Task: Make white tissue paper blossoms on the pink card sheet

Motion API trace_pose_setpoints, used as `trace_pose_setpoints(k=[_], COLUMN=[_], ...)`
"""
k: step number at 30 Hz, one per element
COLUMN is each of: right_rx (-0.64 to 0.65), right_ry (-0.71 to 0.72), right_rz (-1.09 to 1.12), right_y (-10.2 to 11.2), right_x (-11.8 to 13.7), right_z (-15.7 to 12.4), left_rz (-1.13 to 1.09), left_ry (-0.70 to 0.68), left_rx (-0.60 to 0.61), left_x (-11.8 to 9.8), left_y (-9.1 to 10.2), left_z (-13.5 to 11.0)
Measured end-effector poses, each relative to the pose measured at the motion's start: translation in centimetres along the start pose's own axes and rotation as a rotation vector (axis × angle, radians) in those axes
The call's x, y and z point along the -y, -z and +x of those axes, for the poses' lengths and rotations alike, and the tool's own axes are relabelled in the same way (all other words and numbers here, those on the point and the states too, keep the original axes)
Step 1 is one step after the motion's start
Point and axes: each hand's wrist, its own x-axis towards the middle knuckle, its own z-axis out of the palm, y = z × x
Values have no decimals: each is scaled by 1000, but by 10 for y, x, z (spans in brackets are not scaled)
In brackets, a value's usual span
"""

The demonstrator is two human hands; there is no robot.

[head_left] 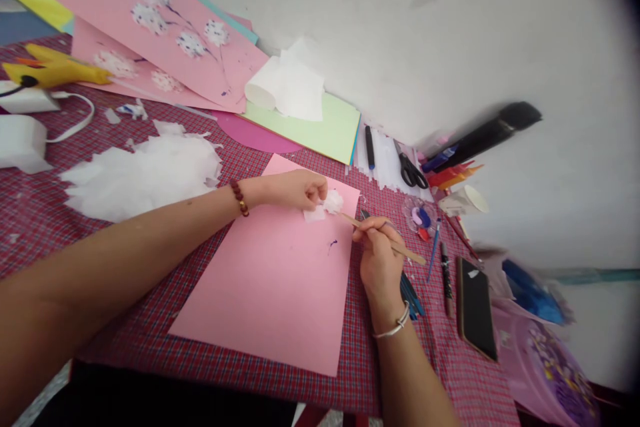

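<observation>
A sheet of pink paper (270,280) lies at an angle before me, with a small dark purple mark (333,243) on it. Near its upper right part sits a crumpled white tissue tuft (333,201). My left hand (300,189) is closed in a pinch just left of the tuft, its fingertips at a small square of white tissue paper (315,214). Between the thumb and fingers of my right hand (379,255) is a thin wooden stick (407,252), held like a pen. Its tip points at the tuft's lower edge.
A heap of torn white tissue (145,173) lies left, near a yellow glue gun (55,68). Pink sheets with white flowers (173,30) and a tissue roll (287,83) stand behind. Right are scissors (411,170), a paint palette (419,215), a paper cup (465,201) and a phone (476,310).
</observation>
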Motion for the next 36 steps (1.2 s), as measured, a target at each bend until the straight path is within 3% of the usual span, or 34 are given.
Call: trace_pose_setpoints(k=[4, 9, 21, 31, 36], right_rx=[3, 40, 113, 158, 285], right_ry=[25, 8, -23, 44, 175], right_rz=[-2, -83, -315, -372, -589], right_y=[-2, -3, -11, -14, -18], right_x=[3, 5, 11, 7, 6], right_z=[-1, -1, -1, -5, -14], left_rz=[301, 379, 396, 251, -255], left_ry=[-113, -224, -172, -110, 55], left_rx=[-104, -175, -187, -225, -426], left_x=[-12, -8, -8, -4, 1], left_y=[-16, -27, -29, -35, -32], left_z=[3, 6, 8, 10, 8])
